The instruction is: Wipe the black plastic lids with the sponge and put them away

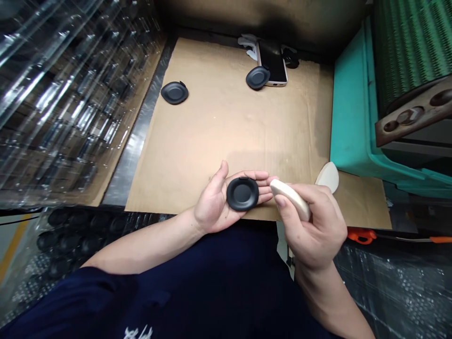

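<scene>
The left hand [215, 200] lies open, palm up, its fingers gently cupped. A round matt-black plastic disc [242, 194] rests on the palm, held by no grip. The right hand [314, 221] is closed, pinching a curved cream-coloured crescent piece [291, 198] between thumb and fingers, with its tip just beside the left fingertips.

Around them lies a brown cardboard sheet [226, 127]. A second cream crescent piece [328, 177] sits at its near edge, just beyond the right hand. A black plastic disc [174, 92] lies toward its far left, and another black plastic disc [258, 77] overlaps a smartphone [275, 61] at its far edge. Clear plastic trays [67, 103] run along its left side, and a teal plastic bin [348, 94] stands to its right.

The loose disc could slide off the palm if the hand tilts or the crescent knocks it. The smooth crescent could also slip from its pinch if the grip eases.
</scene>
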### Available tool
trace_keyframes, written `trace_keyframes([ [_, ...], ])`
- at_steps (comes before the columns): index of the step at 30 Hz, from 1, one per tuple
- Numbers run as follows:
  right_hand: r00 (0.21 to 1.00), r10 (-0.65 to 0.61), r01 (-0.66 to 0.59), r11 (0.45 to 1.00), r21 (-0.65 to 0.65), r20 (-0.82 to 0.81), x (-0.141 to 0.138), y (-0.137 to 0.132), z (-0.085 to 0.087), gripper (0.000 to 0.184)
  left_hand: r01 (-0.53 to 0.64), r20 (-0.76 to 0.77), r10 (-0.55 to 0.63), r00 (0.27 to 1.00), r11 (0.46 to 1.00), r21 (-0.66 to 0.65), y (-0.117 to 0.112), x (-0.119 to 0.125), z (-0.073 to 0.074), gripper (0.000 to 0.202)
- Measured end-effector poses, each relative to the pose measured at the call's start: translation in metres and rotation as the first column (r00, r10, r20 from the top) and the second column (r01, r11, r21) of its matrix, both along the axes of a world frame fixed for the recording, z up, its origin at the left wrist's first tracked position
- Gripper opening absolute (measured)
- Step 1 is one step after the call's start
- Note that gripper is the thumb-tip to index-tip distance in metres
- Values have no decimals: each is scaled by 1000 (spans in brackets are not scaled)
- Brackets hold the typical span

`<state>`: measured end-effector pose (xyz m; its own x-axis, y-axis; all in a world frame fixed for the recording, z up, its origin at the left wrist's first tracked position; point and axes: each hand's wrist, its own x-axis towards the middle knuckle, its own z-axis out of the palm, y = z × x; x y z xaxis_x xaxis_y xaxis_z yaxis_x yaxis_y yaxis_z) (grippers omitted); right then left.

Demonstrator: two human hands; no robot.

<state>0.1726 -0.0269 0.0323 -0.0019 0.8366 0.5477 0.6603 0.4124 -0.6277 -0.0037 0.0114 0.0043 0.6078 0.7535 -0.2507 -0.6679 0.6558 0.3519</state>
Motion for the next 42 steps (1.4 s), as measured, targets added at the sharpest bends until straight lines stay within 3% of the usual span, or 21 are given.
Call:
trace_keyframes([
  [2, 999, -54, 54, 998, -32, 3, 2, -2, 0, 21, 1, 0, -1, 1000, 1000, 5, 0, 0, 1, 85],
  [7, 999, 12, -9, 997, -80, 33, -5, -4, -2, 25, 10, -29, -9, 1000, 1000, 20, -1, -1, 0, 86],
  [13, 966, 225, -200, 964, -178, 131, -24, 4, 0, 19, -14, -8, 14, 1000, 995, 101, -3, -2, -2, 85],
  [20, 938, 248, -235, 968, -82, 242, -40, 8, 0, 21, -6, -55, 15, 998, 985, 171, -6, -2, 0, 81],
  [25, 883, 363, -326, 930, -167, 296, -37, -11, -2, 16, -98, -64, 109, 992, 981, 165, -6, 0, 1, 54],
  [28, 889, 343, -306, 938, -164, 303, -26, -15, -7, 18, -138, -35, 145, 989, 980, 146, -6, 1, -1, 34],
  [30, 900, 295, -266, 955, -133, 321, -17, -14, -11, 20, -129, -19, 133, 991, 983, 133, -6, 1, -3, 31],
  [34, 920, 161, -151, 987, -57, 357, -12, -14, -15, 18, -99, -22, 103, 994, 986, 132, -7, 1, -3, 33],
  [39, 913, 249, -237, 968, -79, 323, -21, -20, -17, 19, -109, -46, 117, 992, 983, 148, -7, 1, -3, 40],
  [42, 907, 195, -204, 979, -15, 374, -14, -11, -17, 20, -48, -31, 53, 998, 989, 143, -6, 0, -4, 46],
])
